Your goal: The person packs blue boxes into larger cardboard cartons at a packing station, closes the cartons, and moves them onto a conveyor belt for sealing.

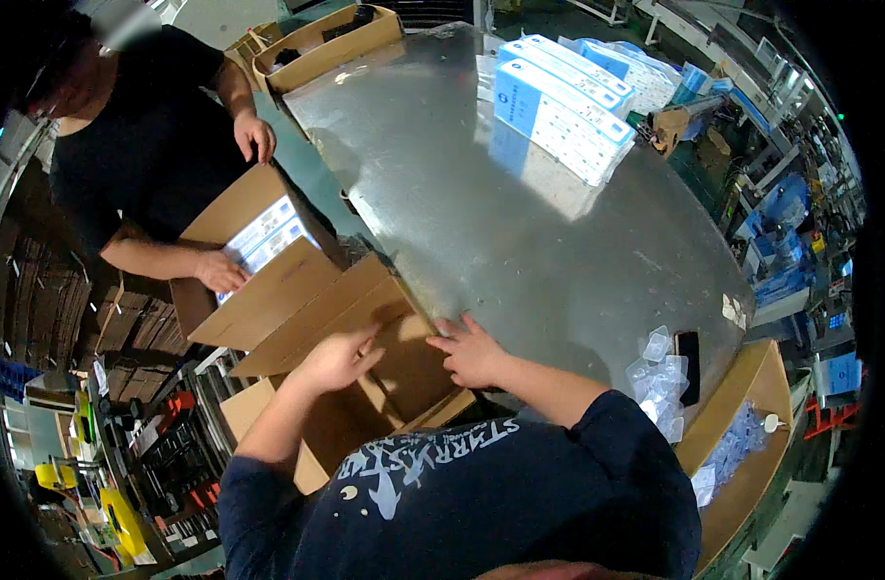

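Note:
An open cardboard box (415,354) with raised flaps stands before me, against the table's left edge. Over its opening is my left hand (338,362), empty, its fingers loosely bent and apart. My right hand (471,356) is at the box's right edge beside the metal table, fingers spread and holding nothing; whether it touches the flap I cannot tell. Just beyond, a second open carton (286,282) holds blue-and-white packs (269,235). A co-worker's hand (220,272) reaches into that carton, and the other hand (255,137) is near its far flap.
The metal table (558,256) bears several blue-and-white boxes (563,111) at its far side. Clear plastic pieces (661,382) and a dark phone (688,365) lie near its right corner, beside a carton (752,387) of clear plastic bits. Flattened cardboard (42,309) is stacked at left.

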{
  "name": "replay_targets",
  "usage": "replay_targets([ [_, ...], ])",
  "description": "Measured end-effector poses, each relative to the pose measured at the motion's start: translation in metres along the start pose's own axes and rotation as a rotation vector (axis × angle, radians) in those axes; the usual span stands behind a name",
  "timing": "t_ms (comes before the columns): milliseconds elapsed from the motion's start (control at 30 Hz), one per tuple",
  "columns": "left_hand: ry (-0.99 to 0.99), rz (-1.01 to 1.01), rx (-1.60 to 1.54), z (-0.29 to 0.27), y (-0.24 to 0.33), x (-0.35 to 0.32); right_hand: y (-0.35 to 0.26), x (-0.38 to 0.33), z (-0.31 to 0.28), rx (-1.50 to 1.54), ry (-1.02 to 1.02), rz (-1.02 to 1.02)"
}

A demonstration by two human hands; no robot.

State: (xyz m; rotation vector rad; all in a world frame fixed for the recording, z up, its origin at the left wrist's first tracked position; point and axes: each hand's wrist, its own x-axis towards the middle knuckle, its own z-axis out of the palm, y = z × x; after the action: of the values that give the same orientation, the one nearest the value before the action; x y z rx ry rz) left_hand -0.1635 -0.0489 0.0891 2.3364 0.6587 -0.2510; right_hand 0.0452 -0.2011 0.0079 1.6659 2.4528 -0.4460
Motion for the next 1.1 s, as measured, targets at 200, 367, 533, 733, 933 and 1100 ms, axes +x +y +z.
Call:
replay_targets([
  [200,0.366,0.076,0.410,0.064,0.046,0.157,0.046,-0.029,-0.011,0.438,0.055,-0.159],
  [367,0.319,0.063,0.353,0.070,0.046,0.165,0.183,-0.108,-0.103,0.295,0.739,0.581],
  [533,0.301,0.080,0.386,0.074,0.045,0.170,0.337,-0.108,-0.135,0.475,1.091,1.202],
  [733,0.279,0.057,0.358,0.072,0.035,0.169,0.321,-0.069,-0.164,0.491,0.808,1.205],
  [933,0.268,0.058,0.345,0.071,0.039,0.172,0.412,-0.067,-0.155,-0.241,0.590,1.209],
  [1100,0.256,0.038,0.311,0.068,0.041,0.169,0.403,-0.042,-0.182,-0.052,0.335,1.152],
])
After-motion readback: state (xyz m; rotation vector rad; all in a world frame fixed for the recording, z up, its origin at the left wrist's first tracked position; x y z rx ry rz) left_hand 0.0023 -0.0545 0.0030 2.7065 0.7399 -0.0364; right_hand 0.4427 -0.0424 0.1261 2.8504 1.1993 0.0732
